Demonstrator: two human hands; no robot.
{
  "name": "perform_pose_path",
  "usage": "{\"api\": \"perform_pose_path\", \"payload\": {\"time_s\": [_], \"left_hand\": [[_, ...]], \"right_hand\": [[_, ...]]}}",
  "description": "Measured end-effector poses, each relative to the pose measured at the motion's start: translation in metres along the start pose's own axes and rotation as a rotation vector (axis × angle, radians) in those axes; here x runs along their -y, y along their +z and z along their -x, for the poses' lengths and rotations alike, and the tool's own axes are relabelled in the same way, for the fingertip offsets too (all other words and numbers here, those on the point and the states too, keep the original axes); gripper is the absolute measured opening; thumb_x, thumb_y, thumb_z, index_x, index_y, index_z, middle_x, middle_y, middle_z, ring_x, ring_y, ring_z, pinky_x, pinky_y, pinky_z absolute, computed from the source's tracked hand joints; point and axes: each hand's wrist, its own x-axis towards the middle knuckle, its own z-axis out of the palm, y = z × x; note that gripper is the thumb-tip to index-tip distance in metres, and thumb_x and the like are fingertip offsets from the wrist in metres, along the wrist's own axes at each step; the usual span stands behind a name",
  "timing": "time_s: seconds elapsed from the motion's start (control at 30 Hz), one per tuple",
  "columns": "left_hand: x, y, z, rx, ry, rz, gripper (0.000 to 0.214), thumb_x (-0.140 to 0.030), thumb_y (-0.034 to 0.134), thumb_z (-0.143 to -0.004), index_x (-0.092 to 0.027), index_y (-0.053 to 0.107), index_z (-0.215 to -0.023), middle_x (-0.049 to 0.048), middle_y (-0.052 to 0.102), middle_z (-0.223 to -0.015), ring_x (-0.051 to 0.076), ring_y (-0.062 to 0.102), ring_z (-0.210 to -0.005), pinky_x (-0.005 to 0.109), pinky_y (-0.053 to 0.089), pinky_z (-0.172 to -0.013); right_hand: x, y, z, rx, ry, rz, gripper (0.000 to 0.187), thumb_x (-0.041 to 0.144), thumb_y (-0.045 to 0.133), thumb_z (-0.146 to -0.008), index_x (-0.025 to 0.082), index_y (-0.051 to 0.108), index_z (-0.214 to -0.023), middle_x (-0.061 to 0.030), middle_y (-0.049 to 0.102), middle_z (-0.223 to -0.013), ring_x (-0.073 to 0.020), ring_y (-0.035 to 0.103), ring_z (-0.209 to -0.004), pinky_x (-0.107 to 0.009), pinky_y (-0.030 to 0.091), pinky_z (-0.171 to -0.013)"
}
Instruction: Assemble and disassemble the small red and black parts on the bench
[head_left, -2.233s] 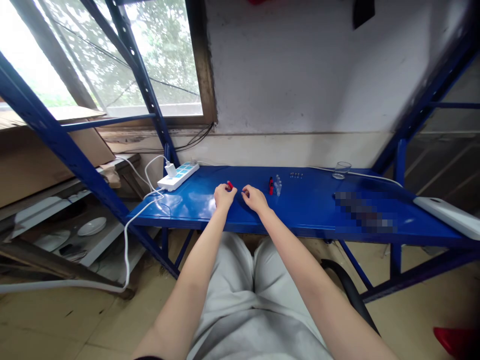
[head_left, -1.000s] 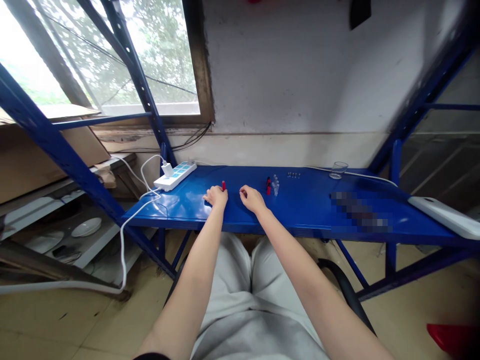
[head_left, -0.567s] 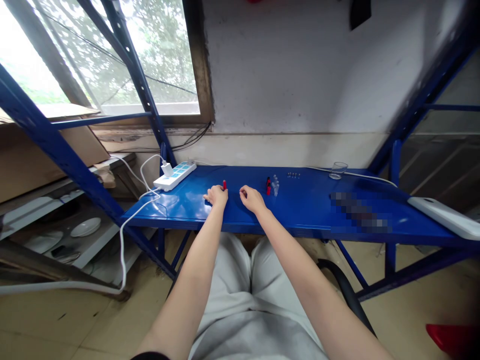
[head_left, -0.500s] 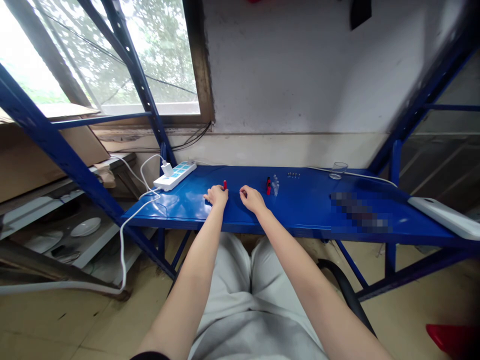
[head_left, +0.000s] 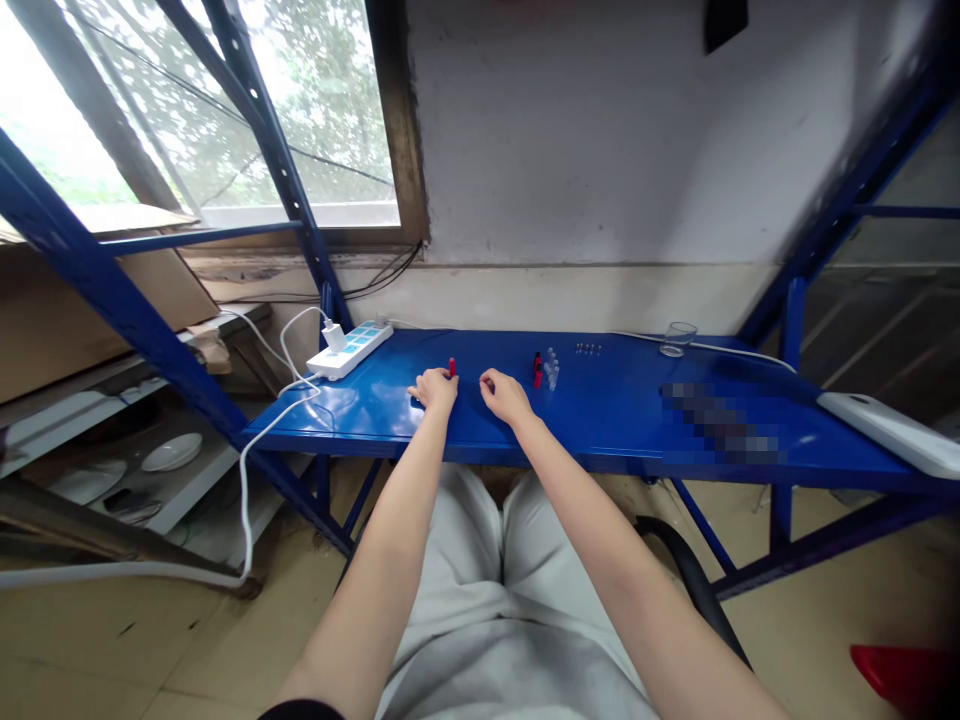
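Compared with two seconds ago, the left hand (head_left: 436, 388) sits farther toward nine o'clock, gripping a small red tube (head_left: 452, 367) that now points upright at that hand's one o'clock instead of leaning. The right hand (head_left: 506, 396) hovers over the blue table (head_left: 600, 425), its fingers curled inward; whether they pinch anything, I cannot tell. The tube's lower end is hidden, and clear tubes (head_left: 553, 368) at the right hand's two o'clock look blurry.

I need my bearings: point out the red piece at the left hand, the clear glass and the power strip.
Red piece (head_left: 452, 367): head view, on the part showing beyond the left hand (head_left: 436, 388).
Clear glass (head_left: 678, 340): head view, on the middle of its side.
Power strip (head_left: 357, 350): head view, on its top face.
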Motion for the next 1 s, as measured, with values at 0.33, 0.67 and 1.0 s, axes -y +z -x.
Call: {"api": "perform_pose_path", "payload": {"time_s": [0.33,0.67,1.0], "left_hand": [[-0.0005,-0.0011,-0.004,0.034,-0.012,0.008,0.02,-0.037,0.06,-0.071,-0.028,0.068,-0.086,0.0063,0.068,-0.096,0.027,0.055,-0.1,0.046,0.027,-0.09],[0.0003,-0.0007,-0.0033,0.032,0.003,-0.019,0.026,-0.041,0.061,-0.068,-0.026,0.066,-0.089,0.0066,0.067,-0.098,0.028,0.054,-0.101,0.045,0.028,-0.089],[0.0004,-0.0032,-0.0009,0.03,0.003,-0.006,0.031,-0.039,0.062,-0.066,-0.026,0.061,-0.094,0.0057,0.066,-0.1,0.027,0.052,-0.103,0.044,0.028,-0.09]], "right_hand": [[-0.0009,0.0005,-0.0006,0.009,0.008,-0.004,0.016,0.022,0.041,-0.083,0.021,0.056,-0.09,-0.0031,0.064,-0.081,-0.0155,0.058,-0.074,-0.024,0.038,-0.062],[-0.0024,0.0021,-0.0011,0.014,0.013,-0.004,0.016,0.022,0.041,-0.083,0.021,0.056,-0.09,-0.0029,0.064,-0.081,-0.0151,0.058,-0.074,-0.024,0.039,-0.063],[-0.0009,0.0004,-0.0008,0.026,0.024,-0.001,0.018,0.022,0.041,-0.083,0.021,0.056,-0.092,-0.0031,0.064,-0.081,-0.0148,0.057,-0.073,-0.024,0.039,-0.062]]}}
